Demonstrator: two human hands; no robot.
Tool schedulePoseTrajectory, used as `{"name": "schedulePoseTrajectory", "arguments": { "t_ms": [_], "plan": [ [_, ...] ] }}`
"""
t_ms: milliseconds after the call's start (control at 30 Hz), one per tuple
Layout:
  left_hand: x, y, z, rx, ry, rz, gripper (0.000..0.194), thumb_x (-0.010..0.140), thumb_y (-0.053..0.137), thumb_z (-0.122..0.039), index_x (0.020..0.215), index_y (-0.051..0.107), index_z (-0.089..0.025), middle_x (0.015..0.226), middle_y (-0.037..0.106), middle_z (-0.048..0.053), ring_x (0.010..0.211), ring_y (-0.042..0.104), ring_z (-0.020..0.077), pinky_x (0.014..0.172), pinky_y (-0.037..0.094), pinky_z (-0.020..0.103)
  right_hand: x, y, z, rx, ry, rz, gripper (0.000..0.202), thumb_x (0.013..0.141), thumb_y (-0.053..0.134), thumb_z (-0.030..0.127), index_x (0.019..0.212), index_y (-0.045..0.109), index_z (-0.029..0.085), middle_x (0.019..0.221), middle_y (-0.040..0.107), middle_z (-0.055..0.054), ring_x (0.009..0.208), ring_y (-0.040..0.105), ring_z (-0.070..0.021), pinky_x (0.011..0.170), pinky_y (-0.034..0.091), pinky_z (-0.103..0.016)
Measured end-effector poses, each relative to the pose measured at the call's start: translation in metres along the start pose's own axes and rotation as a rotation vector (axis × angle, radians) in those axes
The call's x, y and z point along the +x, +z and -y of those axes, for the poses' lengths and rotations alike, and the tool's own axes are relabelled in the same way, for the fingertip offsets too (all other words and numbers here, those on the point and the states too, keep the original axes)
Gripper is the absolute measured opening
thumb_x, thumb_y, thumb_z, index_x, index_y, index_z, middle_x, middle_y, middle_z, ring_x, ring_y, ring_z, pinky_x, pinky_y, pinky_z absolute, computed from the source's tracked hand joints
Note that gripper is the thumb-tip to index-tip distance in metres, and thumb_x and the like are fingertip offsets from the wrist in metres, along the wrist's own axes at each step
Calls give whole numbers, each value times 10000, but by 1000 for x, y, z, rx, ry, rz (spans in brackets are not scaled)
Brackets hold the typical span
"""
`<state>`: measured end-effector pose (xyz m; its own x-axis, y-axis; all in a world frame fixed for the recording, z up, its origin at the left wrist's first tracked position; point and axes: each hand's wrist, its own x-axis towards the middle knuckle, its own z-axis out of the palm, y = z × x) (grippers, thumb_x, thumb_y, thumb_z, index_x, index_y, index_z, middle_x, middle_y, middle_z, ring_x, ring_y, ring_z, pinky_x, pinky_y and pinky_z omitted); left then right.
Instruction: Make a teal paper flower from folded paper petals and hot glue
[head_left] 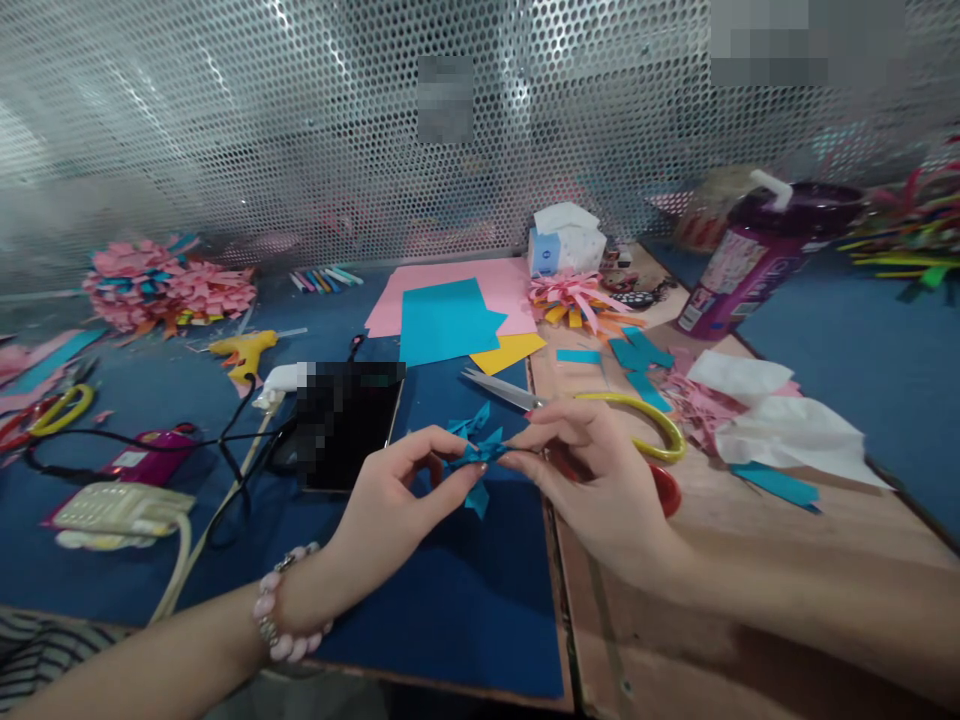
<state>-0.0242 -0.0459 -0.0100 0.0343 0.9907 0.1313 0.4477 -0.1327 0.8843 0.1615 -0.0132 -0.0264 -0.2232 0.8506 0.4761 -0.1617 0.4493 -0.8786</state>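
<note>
A small blue paper piece with several pointed folds (480,448) is held between both hands over the blue tabletop. My left hand (409,490) pinches its left and lower side between thumb and fingers; a beaded bracelet is on that wrist. On the other side, my right hand (600,480) has thumb and fingertips closed on the right end of the same piece. Scissors with yellow and red handles (667,430) lie just behind and partly under my right hand, blades pointing left. Beyond the hands are blue paper sheets (442,320), pink paper (382,305) and yellow paper (510,353).
A dark tablet or phone (360,430), cables, a power strip (120,510) and a yellow glue gun (246,352) lie left. Behind stand a tissue box (568,243) and pink paper flowers (142,285). Right are a purple cup (739,265), paper scraps and crumpled tissue (795,435).
</note>
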Motion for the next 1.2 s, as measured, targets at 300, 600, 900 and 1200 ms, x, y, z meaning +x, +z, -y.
{"name": "schedulePoseTrajectory", "arguments": {
  "t_ms": [300, 600, 900, 1200],
  "plan": [
    [-1, 0, -5, 59, 94, -18, 138, 797, 660, -288, 866, 675, -170, 834, 683, 46, 758, 622, 156, 657, 529, 251, -6, -2, -1, -157, -56, 25, 259, 818, 700, 175, 1015, 563, 272, 921, 679, 23, 853, 670, -96, 769, 556, -210],
    [-1, -3, -5, 66, 175, -8, 94, 836, 637, -252, 859, 672, -168, 816, 690, 44, 758, 631, 150, 670, 526, 246, 3, -9, 5, -393, -73, 237, 152, 899, 580, 222, 1049, 595, 203, 940, 671, -56, 831, 650, -150, 698, 561, -284],
    [0, -4, -6, 124, 319, -40, 64, 805, 667, -174, 865, 688, -173, 822, 707, 36, 756, 645, 139, 674, 524, 229, 5, -12, 4, -384, -229, 304, 113, 906, 549, 138, 986, 617, 180, 889, 647, -39, 804, 621, -115, 704, 538, -234],
    [1, -8, -5, 76, 517, 18, 139, 820, 643, -103, 921, 703, -177, 847, 722, 70, 799, 665, 171, 722, 546, 288, 3, -17, 9, -492, -444, 263, 178, 908, 528, 108, 1001, 649, 198, 878, 702, -42, 800, 652, -131, 705, 573, -253]
  ]
}}
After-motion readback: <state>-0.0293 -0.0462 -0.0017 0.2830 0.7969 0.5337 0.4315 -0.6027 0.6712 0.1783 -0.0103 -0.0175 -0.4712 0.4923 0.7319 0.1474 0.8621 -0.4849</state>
